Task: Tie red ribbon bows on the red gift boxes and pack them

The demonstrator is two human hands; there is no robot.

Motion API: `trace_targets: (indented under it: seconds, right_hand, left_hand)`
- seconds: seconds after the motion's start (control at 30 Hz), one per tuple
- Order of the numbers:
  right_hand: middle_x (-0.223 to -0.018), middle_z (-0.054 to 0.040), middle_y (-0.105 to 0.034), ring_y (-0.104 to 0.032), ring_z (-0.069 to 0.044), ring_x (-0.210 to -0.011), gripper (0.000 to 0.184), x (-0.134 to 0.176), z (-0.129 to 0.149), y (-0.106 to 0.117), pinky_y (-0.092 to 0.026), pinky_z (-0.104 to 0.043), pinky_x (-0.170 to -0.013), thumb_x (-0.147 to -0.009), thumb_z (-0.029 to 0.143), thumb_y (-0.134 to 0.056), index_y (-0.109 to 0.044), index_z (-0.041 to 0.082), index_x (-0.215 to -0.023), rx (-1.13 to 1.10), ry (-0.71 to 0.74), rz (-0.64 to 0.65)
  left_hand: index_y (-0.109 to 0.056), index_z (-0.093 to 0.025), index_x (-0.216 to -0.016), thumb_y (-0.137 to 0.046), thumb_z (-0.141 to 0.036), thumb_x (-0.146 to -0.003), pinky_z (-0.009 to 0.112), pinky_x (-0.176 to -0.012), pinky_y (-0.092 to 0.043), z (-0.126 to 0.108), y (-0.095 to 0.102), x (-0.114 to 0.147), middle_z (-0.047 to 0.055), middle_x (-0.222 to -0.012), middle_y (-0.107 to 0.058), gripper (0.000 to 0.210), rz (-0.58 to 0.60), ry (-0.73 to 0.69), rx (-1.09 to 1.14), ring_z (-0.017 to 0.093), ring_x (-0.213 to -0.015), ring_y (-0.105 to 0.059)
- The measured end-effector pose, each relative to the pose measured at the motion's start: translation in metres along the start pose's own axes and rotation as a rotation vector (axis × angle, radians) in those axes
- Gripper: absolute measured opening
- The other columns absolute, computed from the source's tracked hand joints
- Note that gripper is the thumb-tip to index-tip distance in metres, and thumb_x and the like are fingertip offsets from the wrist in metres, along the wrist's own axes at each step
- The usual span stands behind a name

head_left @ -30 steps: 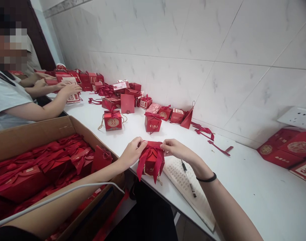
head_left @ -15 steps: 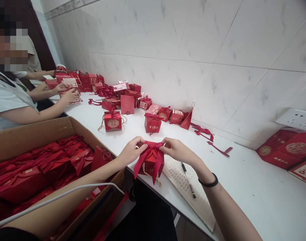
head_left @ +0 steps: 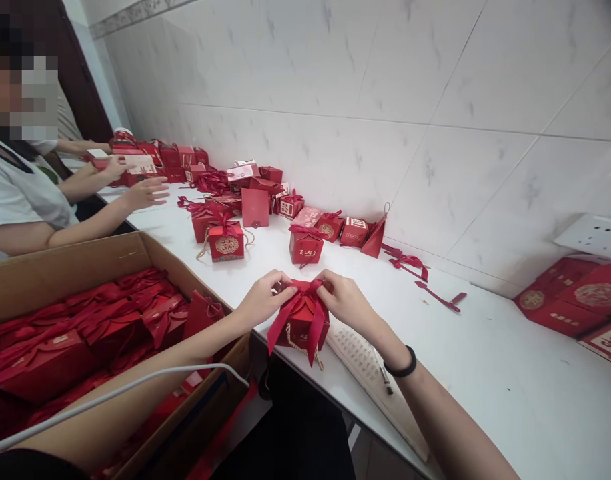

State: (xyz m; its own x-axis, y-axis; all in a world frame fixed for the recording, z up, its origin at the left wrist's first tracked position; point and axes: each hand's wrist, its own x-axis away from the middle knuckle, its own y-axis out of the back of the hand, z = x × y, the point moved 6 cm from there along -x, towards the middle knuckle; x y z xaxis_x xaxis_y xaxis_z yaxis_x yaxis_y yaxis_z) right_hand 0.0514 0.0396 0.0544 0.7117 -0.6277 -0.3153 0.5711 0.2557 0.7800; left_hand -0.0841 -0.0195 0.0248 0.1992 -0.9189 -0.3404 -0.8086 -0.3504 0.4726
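Grip: our left hand [head_left: 265,299] and right hand [head_left: 343,301] pinch the ribbon [head_left: 315,333] at nine and three o'clock atop the box [head_left: 303,323], likely so both sides pull evenly | Place: counter's [head_left: 490,373] near edge, six o'clock in our view | Look: red, upright, ribbon tails and beige cord [head_left: 291,337] hanging in front

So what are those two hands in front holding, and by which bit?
The bow on the box: the left hand pinches its left side, the right hand its right side.
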Motion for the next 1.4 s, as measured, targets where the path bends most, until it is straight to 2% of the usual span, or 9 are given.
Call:
trace_targets:
  seconds: [0.17,0.33,0.43,0.67,0.9,1.0,1.13,1.27,1.4]
  right_hand:
    - [-0.074,-0.0013,-0.059,-0.052,-0.015,-0.066,0.013,-0.001,-0.003,-0.005,-0.035,-0.024,-0.061,-0.081,0.014,-0.042,-0.051,0.019,-0.073,0.041,-0.025,-0.090]
    - [-0.069,-0.0016,-0.054,-0.049,-0.015,-0.063,0.019,0.000,-0.003,-0.008,-0.033,-0.025,-0.059,-0.084,0.020,-0.040,-0.046,0.020,-0.066,0.172,-0.023,-0.134]
    - [-0.070,-0.0028,-0.054,-0.049,-0.016,-0.064,0.020,0.000,-0.003,-0.008,-0.033,-0.026,-0.059,-0.084,0.018,-0.038,-0.046,0.019,-0.067,0.212,-0.024,-0.128]
    - [-0.081,-0.0035,-0.059,-0.054,-0.017,-0.067,0.003,0.007,0.001,-0.002,-0.038,-0.027,-0.061,-0.081,0.018,-0.046,-0.048,0.019,-0.083,0.153,-0.079,-0.206]
    - [-0.081,-0.0051,-0.060,-0.055,-0.019,-0.072,0.009,0.009,0.014,-0.004,-0.038,-0.028,-0.064,-0.085,0.017,-0.040,-0.048,0.019,-0.079,0.216,-0.033,-0.188]
    - [-0.080,-0.0048,-0.060,-0.055,-0.018,-0.072,0.010,0.008,0.013,-0.004,-0.038,-0.027,-0.064,-0.084,0.015,-0.041,-0.048,0.018,-0.078,0.199,-0.050,-0.176]
    - [-0.080,-0.0042,-0.059,-0.054,-0.017,-0.071,0.008,0.010,0.014,-0.003,-0.037,-0.026,-0.063,-0.083,0.013,-0.044,-0.049,0.017,-0.079,0.219,-0.073,-0.174]
    - [-0.080,-0.0047,-0.057,-0.052,-0.017,-0.070,0.005,0.012,0.018,-0.004,-0.036,-0.025,-0.061,-0.082,0.012,-0.047,-0.050,0.016,-0.081,0.322,-0.089,-0.140]
    - [-0.079,-0.0068,-0.056,-0.052,-0.019,-0.072,0.004,0.013,0.019,-0.004,-0.033,-0.026,-0.060,-0.084,0.017,-0.048,-0.051,0.014,-0.082,0.475,-0.145,-0.132]
  left_hand:
    - [-0.045,-0.018,-0.066,-0.048,-0.036,-0.078,0.027,-0.063,-0.044,-0.004,-0.001,0.002,-0.001,-0.070,-0.049,0.021,-0.026,-0.004,-0.016,0.012,-0.065,-0.047]
    - [-0.054,-0.018,-0.087,-0.051,-0.029,-0.075,0.026,-0.064,-0.044,-0.008,-0.004,0.002,0.000,-0.077,-0.053,0.016,0.098,-0.045,0.067,0.013,-0.070,-0.050]
    - [-0.055,-0.018,-0.080,-0.050,-0.031,-0.077,0.027,-0.065,-0.044,-0.009,-0.001,0.000,0.001,-0.079,-0.054,0.014,0.115,-0.076,0.041,0.012,-0.069,-0.050]
    - [-0.051,-0.017,-0.067,-0.047,-0.035,-0.079,0.026,-0.062,-0.041,-0.014,0.000,-0.003,0.001,-0.078,-0.048,0.021,0.206,-0.075,0.002,0.011,-0.064,-0.046]
    - [-0.041,-0.019,-0.069,-0.051,-0.021,-0.069,0.027,-0.066,-0.041,-0.018,-0.001,0.001,0.000,-0.081,-0.046,0.010,0.298,-0.123,-0.007,0.013,-0.072,-0.045]
    - [-0.039,-0.019,-0.069,-0.048,-0.020,-0.069,0.026,-0.066,-0.041,-0.014,-0.001,0.000,-0.001,-0.077,-0.044,0.009,0.279,-0.096,-0.013,0.012,-0.069,-0.044]
    - [-0.043,-0.019,-0.076,-0.046,-0.029,-0.075,0.025,-0.062,-0.041,-0.012,-0.001,-0.002,-0.002,-0.075,-0.048,0.010,0.257,0.002,0.023,0.012,-0.065,-0.045]
    - [-0.047,-0.018,-0.082,-0.046,-0.032,-0.077,0.025,-0.061,-0.041,-0.014,0.000,-0.003,-0.002,-0.076,-0.053,0.014,0.198,0.060,0.032,0.012,-0.064,-0.048]
    - [-0.048,-0.019,-0.075,-0.050,-0.033,-0.075,0.023,-0.056,-0.039,-0.008,0.003,-0.003,-0.003,-0.067,-0.054,0.015,0.132,0.086,-0.075,0.011,-0.058,-0.048]
